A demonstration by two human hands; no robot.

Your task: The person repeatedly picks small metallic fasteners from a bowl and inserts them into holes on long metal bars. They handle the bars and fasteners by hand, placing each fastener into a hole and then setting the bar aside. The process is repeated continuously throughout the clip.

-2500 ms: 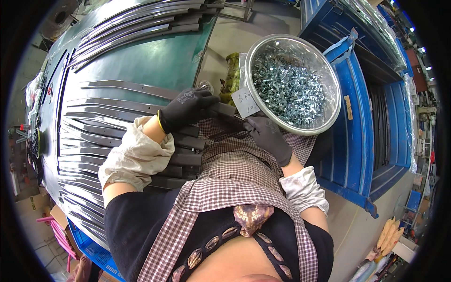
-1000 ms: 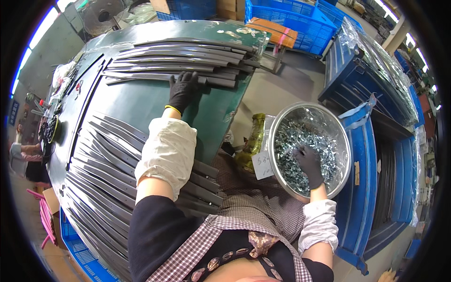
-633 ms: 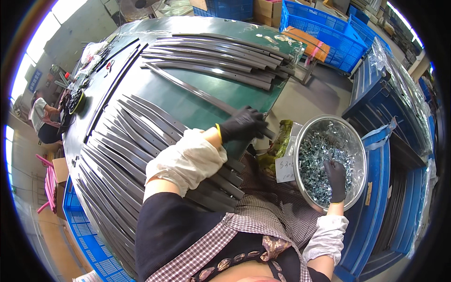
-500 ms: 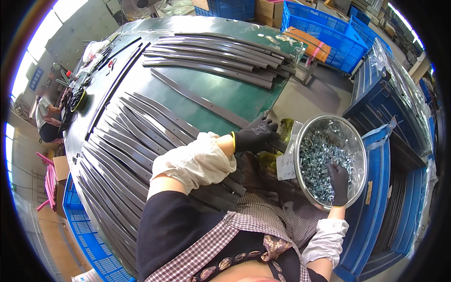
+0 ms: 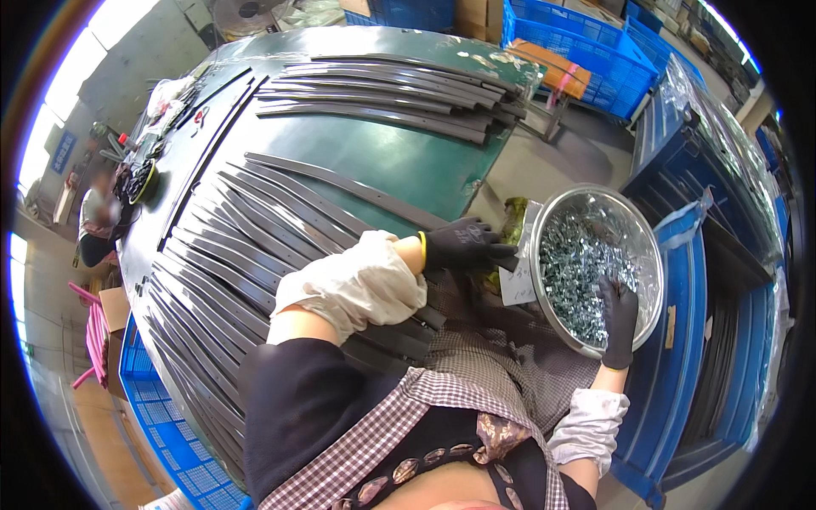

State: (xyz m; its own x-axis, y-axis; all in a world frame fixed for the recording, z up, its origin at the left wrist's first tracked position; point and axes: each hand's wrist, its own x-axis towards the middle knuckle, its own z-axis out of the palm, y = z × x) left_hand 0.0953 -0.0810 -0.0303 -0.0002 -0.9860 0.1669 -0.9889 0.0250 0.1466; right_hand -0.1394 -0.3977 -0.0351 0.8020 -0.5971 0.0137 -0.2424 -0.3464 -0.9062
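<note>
My left hand (image 5: 467,244), in a black glove, is closed around the near end of a long dark metal strip (image 5: 340,183) that reaches across the green table. Small shiny metal clips (image 5: 574,272) fill a round steel bowl (image 5: 541,302) at my right side. Over the bowl, my gloved right hand (image 5: 620,319) has its fingers bent down against the clips; whatever is between the fingertips is too small to make out. A white paper tag (image 5: 517,285) with handwriting hangs at the bowl's left rim, beside my left fingers.
Many similar strips (image 5: 229,280) lie side by side across the green table (image 5: 408,157), with another stack (image 5: 382,93) at its far side. Blue crates (image 5: 586,59) stand beyond. A blue metal rack (image 5: 680,297) is close on the right. Another person (image 5: 99,212) is at the far left.
The strip in my left hand has swung so that its far end lies nearer and further left, beside the other strips. My right hand has shifted slightly within the bowl, its fingers more extended.
</note>
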